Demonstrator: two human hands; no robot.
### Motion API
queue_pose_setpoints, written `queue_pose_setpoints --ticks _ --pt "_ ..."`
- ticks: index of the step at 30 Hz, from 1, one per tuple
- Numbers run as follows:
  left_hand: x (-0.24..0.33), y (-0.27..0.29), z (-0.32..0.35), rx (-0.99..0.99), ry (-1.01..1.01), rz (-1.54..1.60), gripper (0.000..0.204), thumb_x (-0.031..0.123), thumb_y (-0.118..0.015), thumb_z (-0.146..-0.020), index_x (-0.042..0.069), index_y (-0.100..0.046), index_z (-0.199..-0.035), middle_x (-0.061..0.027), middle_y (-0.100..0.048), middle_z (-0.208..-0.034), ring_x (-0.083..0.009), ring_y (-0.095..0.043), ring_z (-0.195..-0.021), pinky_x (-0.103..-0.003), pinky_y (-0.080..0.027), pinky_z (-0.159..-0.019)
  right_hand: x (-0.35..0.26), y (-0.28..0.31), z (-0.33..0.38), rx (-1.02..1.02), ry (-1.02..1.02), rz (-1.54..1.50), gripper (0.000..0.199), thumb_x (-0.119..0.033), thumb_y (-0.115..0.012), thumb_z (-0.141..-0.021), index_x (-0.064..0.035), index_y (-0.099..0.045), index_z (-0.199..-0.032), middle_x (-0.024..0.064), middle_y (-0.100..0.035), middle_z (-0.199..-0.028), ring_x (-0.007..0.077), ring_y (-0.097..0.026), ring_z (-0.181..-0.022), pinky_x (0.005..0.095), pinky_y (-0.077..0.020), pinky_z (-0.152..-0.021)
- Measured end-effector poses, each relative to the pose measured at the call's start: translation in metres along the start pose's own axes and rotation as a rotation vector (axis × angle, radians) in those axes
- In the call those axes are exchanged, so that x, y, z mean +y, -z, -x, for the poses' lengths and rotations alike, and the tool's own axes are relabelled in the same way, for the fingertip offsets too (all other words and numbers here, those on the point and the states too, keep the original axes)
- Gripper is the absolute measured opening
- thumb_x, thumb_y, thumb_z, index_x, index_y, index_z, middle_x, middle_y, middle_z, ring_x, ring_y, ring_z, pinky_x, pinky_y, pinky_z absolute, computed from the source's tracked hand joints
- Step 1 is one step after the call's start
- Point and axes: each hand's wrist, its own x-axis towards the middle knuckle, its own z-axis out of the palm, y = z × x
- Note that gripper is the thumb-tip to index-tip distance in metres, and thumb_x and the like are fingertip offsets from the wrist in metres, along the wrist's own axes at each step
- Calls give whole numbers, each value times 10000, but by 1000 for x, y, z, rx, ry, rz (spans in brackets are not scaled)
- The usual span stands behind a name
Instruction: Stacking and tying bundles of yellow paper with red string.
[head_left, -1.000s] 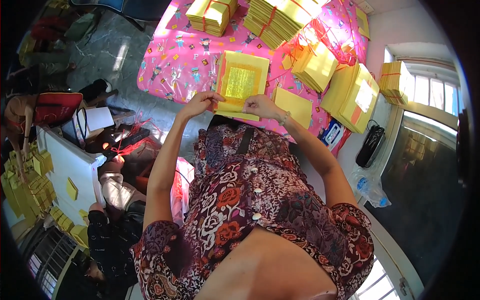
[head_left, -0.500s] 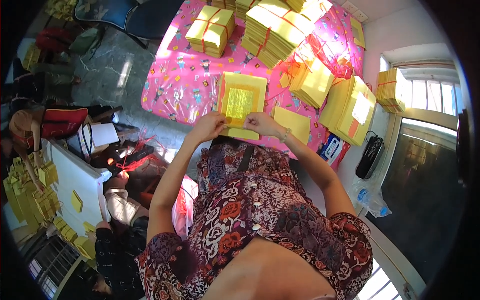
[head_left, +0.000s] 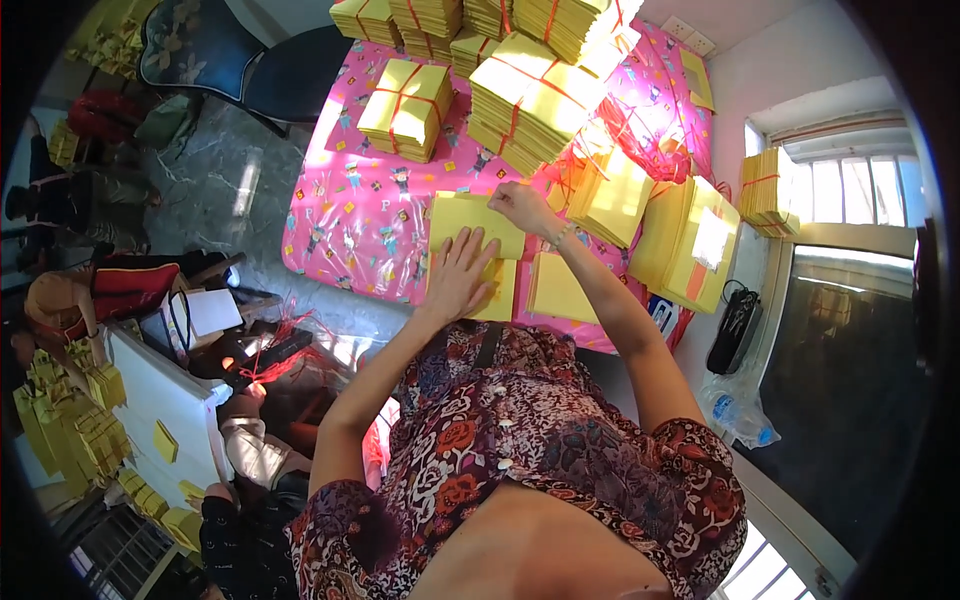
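Head view shows the person's left hand (head_left: pixel 462 275) lying flat, fingers spread, pressing on a small stack of square yellow paper sheets (head_left: pixel 478 250) at the near edge of the tabletop with the pink plastic cartoon cloth (head_left: pixel 345 215). The right hand (head_left: pixel 520 205) is pinched together on the far corner of the top sheet, lifting it a little. Just beside the stack on the right lies another flat yellow sheet (head_left: pixel 560 290). Tall yellow paper bundles tied with red string (head_left: pixel 525 100) stand farther back. The thin sheet might crease or tear if the pinch pulls too hard. The stack might slide off the near edge if the flat hand lets up.
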Motion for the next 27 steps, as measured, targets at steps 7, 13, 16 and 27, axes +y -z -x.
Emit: queue_pose_setpoints --ticks 7,13,16,27 --pt "-9 -21 -9 -84 77 -27 780 354 -608 -799 134 -249 -1456 -189 -241 -1479 -382 -211 -1364 -533 -186 -1095 7 -12 -9 110 46 235 196 -221 -650 -811 -27 -641 -836 141 -631 -854 293 -629 -816 391 -509 -713" --pt "-11 -28 -10 -102 94 -28 785 376 -602 -801 132 -246 -1457 -199 -237 -1479 -384 -205 -1367 -536 -186 -1094 0 -21 -9 226 112 446 184 -193 -643 -800 -74 -632 -939 105 -610 -934 308 -591 -916 416 -511 -750" --pt "-11 -28 -10 -110 97 -29 783 386 -597 -803 128 -250 -1456 -199 -233 -1481 -384 -203 -1368 -535 -184 -1095 -2 -26 -10 204 164 414 211 -182 -637 -801 -86 -627 -988 102 -608 -936 303 -592 -901 407 -515 -758" --pt "-10 -30 -10 -148 117 -33 770 409 -588 -814 114 -267 -1448 -201 -212 -1489 -383 -180 -1377 -534 -162 -1102 -5 -33 -12 146 157 471 192 -140 -611 -795 -98 -650 -978 71 -622 -925 268 -594 -888 371 -521 -756"
